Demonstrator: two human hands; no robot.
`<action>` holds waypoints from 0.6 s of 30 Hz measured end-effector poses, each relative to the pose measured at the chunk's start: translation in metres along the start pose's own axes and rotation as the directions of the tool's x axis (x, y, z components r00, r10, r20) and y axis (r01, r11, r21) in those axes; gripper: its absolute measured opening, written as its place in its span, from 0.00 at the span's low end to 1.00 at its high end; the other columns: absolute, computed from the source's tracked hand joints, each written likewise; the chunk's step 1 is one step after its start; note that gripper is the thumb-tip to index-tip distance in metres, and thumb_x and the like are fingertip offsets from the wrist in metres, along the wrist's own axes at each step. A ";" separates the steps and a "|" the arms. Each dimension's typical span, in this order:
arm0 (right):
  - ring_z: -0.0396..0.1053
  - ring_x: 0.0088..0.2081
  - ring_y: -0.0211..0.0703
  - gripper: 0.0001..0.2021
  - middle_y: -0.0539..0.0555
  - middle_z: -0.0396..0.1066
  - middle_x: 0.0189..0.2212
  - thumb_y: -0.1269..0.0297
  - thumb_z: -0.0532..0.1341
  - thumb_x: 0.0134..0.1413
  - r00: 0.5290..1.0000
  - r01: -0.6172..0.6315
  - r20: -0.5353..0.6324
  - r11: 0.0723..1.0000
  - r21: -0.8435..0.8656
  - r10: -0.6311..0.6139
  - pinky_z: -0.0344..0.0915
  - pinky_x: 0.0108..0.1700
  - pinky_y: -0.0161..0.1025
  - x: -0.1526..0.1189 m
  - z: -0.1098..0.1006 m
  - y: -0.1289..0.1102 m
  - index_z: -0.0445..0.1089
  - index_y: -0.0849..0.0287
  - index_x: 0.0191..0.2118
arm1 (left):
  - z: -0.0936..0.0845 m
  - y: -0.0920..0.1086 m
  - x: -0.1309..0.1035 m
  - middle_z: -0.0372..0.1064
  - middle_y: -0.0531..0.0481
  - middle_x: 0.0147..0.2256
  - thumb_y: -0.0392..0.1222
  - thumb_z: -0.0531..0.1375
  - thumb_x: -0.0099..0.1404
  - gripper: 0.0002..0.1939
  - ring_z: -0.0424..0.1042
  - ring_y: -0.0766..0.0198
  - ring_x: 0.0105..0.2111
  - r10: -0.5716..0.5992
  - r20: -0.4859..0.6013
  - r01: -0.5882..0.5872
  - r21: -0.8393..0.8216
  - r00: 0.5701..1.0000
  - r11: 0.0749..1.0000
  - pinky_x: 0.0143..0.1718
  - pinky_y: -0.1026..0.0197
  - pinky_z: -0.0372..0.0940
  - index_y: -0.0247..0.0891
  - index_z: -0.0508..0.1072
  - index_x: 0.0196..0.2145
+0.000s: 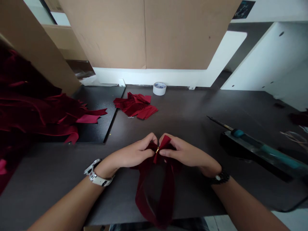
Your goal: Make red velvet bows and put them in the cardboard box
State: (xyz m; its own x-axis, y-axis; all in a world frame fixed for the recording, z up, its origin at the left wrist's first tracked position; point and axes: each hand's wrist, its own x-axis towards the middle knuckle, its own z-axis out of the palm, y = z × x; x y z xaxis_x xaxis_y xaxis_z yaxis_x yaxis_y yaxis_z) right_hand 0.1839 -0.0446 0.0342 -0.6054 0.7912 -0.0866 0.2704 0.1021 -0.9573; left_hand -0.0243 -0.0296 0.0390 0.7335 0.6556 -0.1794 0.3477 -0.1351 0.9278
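Over the dark tabletop, left hand and right hand converge, pinching red ribbon.

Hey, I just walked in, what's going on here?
Someone's left hand and right hand pinch a dark red ribbon either side of a gold piece, with a loop hanging toward them. Beyond, a heap of red strips lies near a tape roll. More red ribbon is piled at left, and a teal-handled tool rests at right.
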 end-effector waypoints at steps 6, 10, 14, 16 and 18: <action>0.63 0.36 0.41 0.05 0.51 0.63 0.33 0.63 0.59 0.59 0.998 0.042 -0.032 0.991 -0.129 -0.047 0.61 0.42 0.38 0.000 0.000 -0.002 0.64 0.58 0.35 | 0.001 -0.004 0.002 0.60 0.55 0.35 0.47 0.59 0.61 0.14 0.61 0.63 0.36 0.035 0.029 -0.035 -0.011 0.999 0.999 0.39 0.60 0.60 0.41 0.58 0.38; 0.62 0.38 0.41 0.04 0.51 0.61 0.35 0.67 0.60 0.59 0.995 0.095 -0.021 0.972 -0.217 -0.102 0.60 0.44 0.38 0.002 0.001 -0.002 0.65 0.58 0.33 | 0.003 -0.007 0.004 0.63 0.54 0.35 0.42 0.60 0.60 0.12 0.64 0.62 0.36 0.016 0.016 -0.017 0.084 1.000 0.996 0.41 0.58 0.61 0.40 0.59 0.38; 0.62 0.38 0.41 0.04 0.51 0.61 0.35 0.69 0.59 0.59 0.992 0.121 -0.004 0.967 -0.226 -0.125 0.60 0.44 0.39 0.003 0.002 0.000 0.64 0.58 0.32 | 0.003 -0.010 0.005 0.65 0.54 0.36 0.41 0.59 0.61 0.10 0.66 0.62 0.37 0.031 0.013 -0.032 0.061 0.999 0.998 0.41 0.59 0.61 0.40 0.60 0.37; 0.62 0.38 0.41 0.04 0.51 0.61 0.35 0.68 0.59 0.59 0.992 0.123 0.001 0.967 -0.224 -0.126 0.60 0.44 0.39 0.003 0.002 0.001 0.64 0.58 0.33 | 0.002 -0.011 0.005 0.66 0.54 0.36 0.43 0.61 0.60 0.11 0.65 0.62 0.37 0.046 0.008 -0.046 0.049 0.999 0.998 0.40 0.60 0.61 0.40 0.61 0.36; 0.62 0.38 0.41 0.03 0.51 0.61 0.34 0.69 0.60 0.59 0.991 0.130 0.002 0.968 -0.214 -0.133 0.60 0.44 0.39 0.003 0.003 0.001 0.65 0.58 0.33 | 0.002 -0.011 0.006 0.65 0.54 0.35 0.45 0.63 0.58 0.14 0.64 0.63 0.36 0.042 -0.008 -0.042 0.048 0.999 0.998 0.39 0.60 0.61 0.40 0.61 0.36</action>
State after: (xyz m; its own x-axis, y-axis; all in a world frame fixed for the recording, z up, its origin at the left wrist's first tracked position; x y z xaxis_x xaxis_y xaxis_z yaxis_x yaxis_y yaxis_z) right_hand 0.1807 -0.0440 0.0323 -0.6372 0.7696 0.0410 0.3434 0.3311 -0.8789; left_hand -0.0225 -0.0259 0.0270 0.7427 0.6553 -0.1375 0.3446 -0.1980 0.9176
